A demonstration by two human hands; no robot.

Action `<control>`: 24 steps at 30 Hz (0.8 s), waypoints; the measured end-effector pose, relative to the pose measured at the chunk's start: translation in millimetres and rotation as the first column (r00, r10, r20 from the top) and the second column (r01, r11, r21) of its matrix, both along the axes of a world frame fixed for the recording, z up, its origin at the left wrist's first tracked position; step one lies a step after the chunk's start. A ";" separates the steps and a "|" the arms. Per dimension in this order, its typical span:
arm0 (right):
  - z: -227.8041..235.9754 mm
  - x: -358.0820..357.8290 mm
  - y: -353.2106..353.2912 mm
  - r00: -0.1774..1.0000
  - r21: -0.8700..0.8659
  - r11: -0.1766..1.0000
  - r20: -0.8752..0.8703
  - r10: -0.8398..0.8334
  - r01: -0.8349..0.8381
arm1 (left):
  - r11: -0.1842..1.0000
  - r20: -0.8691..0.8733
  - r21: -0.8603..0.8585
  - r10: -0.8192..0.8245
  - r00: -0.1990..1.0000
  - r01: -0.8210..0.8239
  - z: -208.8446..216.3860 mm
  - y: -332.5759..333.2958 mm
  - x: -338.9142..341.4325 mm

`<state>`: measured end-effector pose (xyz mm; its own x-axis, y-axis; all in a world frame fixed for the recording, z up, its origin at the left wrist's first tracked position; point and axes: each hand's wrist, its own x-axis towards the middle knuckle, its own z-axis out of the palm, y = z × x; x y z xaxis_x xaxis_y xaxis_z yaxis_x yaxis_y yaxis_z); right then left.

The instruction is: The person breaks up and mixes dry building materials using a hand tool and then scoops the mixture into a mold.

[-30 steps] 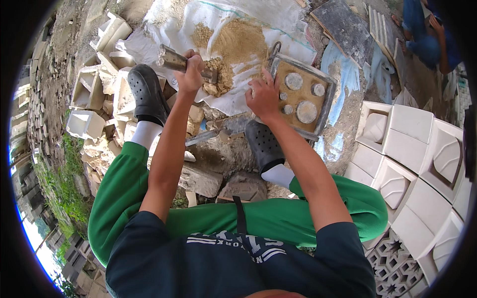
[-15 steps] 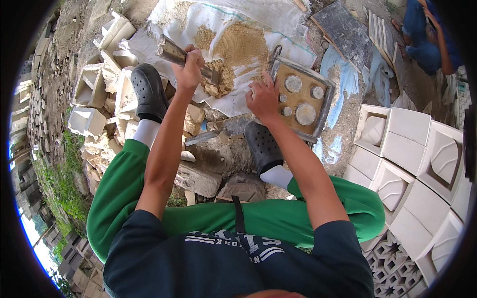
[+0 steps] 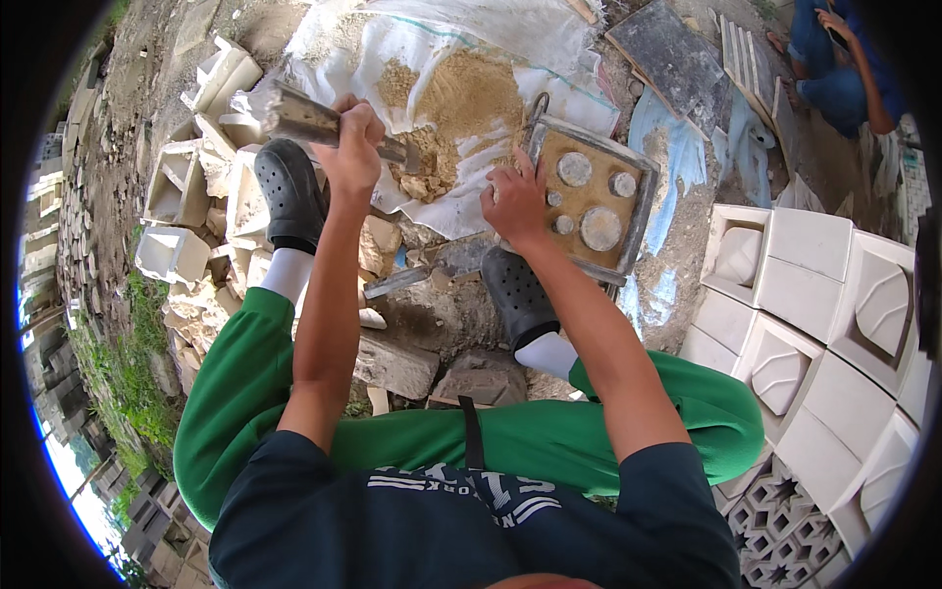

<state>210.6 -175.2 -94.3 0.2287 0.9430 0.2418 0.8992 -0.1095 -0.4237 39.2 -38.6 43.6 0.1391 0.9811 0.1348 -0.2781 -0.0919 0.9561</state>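
My left hand (image 3: 352,155) is closed around a thick-handled tool (image 3: 299,120) with a flat metal piece at its far right end. The tool is raised and tilted, its thick end up to the left. Below that metal piece lie lumps of sandy material on a white sheet. My right hand (image 3: 516,204) rests at the left edge of a square grey mould frame (image 3: 643,211), fingers apart, index finger stretched toward the rim. Sandy material fills the frame, with several round grey discs (image 3: 601,228) set in it. A metal loop (image 3: 538,106) rises at the frame's upper left corner.
Broken cream blocks (image 3: 177,187) are heaped at left. A white sheet (image 3: 392,54) with sand lies ahead. Pale moulded blocks (image 3: 810,250) stand at right, patterned openwork blocks (image 3: 785,520) below them. A dark board (image 3: 677,69) and another person (image 3: 839,74) are at the far right.
My left hand has moved slightly left and down toward me, and the tool's thick end has swung left and down. My right hand stays at the frame's left edge.
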 end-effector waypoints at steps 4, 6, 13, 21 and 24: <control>3.8 -1.6 -2.5 1.000 0.053 0.999 -0.005 0.007 -0.007 | 0.985 0.098 0.103 -0.151 0.984 0.141 37.5 -0.3 -18.5; 6.5 -5.3 4.3 1.000 0.079 0.997 -0.018 0.022 -0.021 | 0.980 0.084 0.085 -0.185 0.979 0.178 -1.4 15.8 -31.2; -0.6 0.5 -1.6 1.000 0.044 0.999 0.028 0.004 -0.005 | 0.997 0.002 -0.024 -0.076 0.997 0.076 2.8 16.8 -20.6; 6.6 -6.5 5.1 0.999 0.074 0.997 0.010 0.031 -0.031 | 0.988 0.144 -0.067 -0.125 0.982 0.136 -52.5 23.5 -21.3; 0.9 -2.2 0.4 1.000 0.002 1.000 0.016 0.009 -0.009 | 0.999 0.074 -0.041 -0.001 0.997 0.004 -26.6 26.1 -11.6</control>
